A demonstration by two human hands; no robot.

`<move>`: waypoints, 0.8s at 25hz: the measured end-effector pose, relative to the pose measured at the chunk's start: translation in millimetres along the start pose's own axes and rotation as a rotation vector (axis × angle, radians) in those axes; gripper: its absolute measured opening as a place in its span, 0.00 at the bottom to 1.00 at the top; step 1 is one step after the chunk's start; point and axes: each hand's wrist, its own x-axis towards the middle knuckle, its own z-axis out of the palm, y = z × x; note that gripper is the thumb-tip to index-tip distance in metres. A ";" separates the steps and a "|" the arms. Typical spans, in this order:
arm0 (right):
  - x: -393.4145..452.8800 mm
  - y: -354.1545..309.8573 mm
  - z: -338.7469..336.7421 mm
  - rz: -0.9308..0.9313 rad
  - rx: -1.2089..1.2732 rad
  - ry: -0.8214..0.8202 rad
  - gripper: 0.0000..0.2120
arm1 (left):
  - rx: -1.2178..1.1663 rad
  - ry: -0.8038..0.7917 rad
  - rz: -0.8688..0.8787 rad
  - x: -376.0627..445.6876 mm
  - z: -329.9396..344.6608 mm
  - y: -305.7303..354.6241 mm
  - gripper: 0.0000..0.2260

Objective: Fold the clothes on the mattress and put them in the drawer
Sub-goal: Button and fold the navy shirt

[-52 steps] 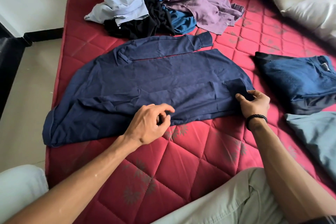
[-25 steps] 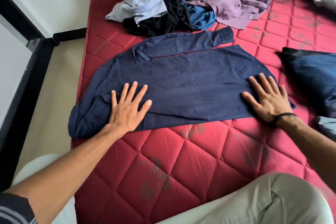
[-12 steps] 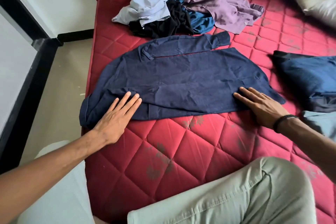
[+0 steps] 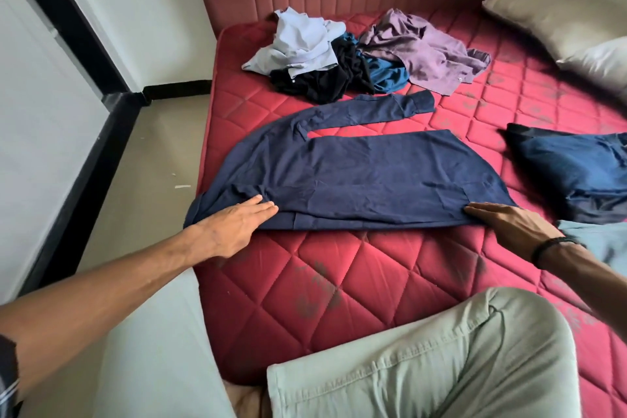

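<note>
A navy long-sleeved shirt [image 4: 356, 176] lies flat across the red quilted mattress [image 4: 356, 282], one sleeve stretched along its far side. My left hand [image 4: 234, 224] rests with straight fingers on the shirt's near left end. My right hand [image 4: 509, 224], a black band on its wrist, lies with straight fingers at the shirt's near right corner. A heap of unfolded clothes [image 4: 359, 58] in light blue, black, teal and purple sits farther back. No drawer is in view.
A folded dark blue garment [image 4: 576, 173] and a grey-blue one [image 4: 600, 244] lie at the right edge. Pillows [image 4: 556, 20] sit at the back right. My knee in pale trousers [image 4: 441, 360] rests on the mattress's near side. Bare floor [image 4: 135, 180] runs along the left.
Both hands slid from the middle of the shirt toward its near edge and ends, smoothing it. The far sleeve now lies a little apart from the body.
</note>
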 end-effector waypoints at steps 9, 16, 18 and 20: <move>-55.2 -34.2 -15.1 0.152 0.098 -0.155 0.29 | -0.059 -0.094 -0.072 -55.9 24.0 13.8 0.38; 27.4 -48.5 -43.4 0.273 0.033 -0.330 0.13 | -0.244 0.371 -0.758 -18.5 -5.7 -43.6 0.23; 64.8 -59.2 -38.8 0.303 0.094 -0.253 0.14 | -0.237 0.419 -0.788 8.4 -19.0 -56.4 0.16; 107.6 -66.1 -29.2 0.343 0.132 -0.251 0.18 | -0.382 0.402 -0.808 47.1 -26.6 -74.1 0.19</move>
